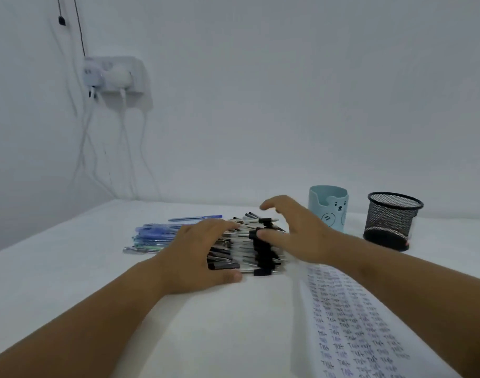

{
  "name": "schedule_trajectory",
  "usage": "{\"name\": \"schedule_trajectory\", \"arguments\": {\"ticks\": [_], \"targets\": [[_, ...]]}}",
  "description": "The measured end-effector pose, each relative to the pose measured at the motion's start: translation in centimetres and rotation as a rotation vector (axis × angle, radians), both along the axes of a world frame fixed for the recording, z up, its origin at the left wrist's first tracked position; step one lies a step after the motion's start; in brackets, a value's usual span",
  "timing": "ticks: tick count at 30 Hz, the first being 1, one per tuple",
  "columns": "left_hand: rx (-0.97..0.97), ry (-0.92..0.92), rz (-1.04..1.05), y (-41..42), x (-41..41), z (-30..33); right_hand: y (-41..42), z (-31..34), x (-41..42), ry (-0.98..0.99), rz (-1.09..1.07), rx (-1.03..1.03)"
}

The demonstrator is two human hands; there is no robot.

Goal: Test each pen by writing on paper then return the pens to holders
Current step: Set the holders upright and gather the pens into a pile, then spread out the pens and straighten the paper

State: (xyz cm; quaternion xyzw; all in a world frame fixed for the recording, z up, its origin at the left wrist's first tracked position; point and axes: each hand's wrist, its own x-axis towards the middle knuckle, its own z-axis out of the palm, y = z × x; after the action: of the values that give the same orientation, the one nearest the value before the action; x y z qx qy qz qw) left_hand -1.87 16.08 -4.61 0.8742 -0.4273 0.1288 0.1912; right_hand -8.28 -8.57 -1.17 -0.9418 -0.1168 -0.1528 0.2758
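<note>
Two hands on one pile of pens, white table [70,268].

Counts:
- Black-capped pens [249,251]: one heap, clear barrels, lying roughly side by side in the table's middle. Too many and too overlapped to count; a few dozen at a guess.
- Blue pens [154,233]: smaller bunch touching the heap's left end, count unclear. One more blue pen [195,218] lies alone just behind them.
- Holders: two. Teal cup [328,207] with a bear face, and black mesh cup [391,221], side by side at the right rear, apart from the pile.
- Paper [353,323]: one sheet, front right, covered in rows of scribbled test marks, partly under the right forearm.

Containers: no pens stick out of either holder. Mesh cup looks bare through the mesh; teal cup's interior can't be seen.

Hands:
- Left hand [199,255]: palm down on the heap's left part, fingers straight and close together over the barrels, thumb flat on the table at the near edge.
- Right hand [296,230]: at the heap's right end, fingers spread and loosely arched above the caps, thumb tip touching a cap. Nothing pinched.

Wall socket [115,75] with white plugs and hanging cables, left rear.
</note>
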Motion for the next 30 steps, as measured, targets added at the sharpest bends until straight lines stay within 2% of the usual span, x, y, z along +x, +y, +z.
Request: {"name": "schedule_trajectory", "arguments": {"ticks": [5,11,13,16,24,30], "targets": [[0.084,-0.031,0.009,-0.4,-0.2,-0.8,0.8,1.2,6.3,0.175,-0.227,-0.08],[0.069,0.001,-0.052,-0.4,0.9,-1.2,2.0,0.9,10.4,0.476,-0.193,-0.382],[0.072,-0.008,-0.064,-0.7,0.8,-1.1,1.8,0.9,10.3,0.486,-0.111,-0.419],[0.086,-0.002,-0.086,-1.1,1.0,-1.2,0.8,1.4,9.8,0.462,-0.043,-0.355],[-0.031,0.167,-0.11,-1.8,0.9,-1.1,0.8,0.7,9.3,0.456,-0.057,-0.274],[-0.144,0.281,-0.028,-0.4,1.0,-0.4,1.5,1.6,8.8,0.416,-0.068,-0.338]]}}
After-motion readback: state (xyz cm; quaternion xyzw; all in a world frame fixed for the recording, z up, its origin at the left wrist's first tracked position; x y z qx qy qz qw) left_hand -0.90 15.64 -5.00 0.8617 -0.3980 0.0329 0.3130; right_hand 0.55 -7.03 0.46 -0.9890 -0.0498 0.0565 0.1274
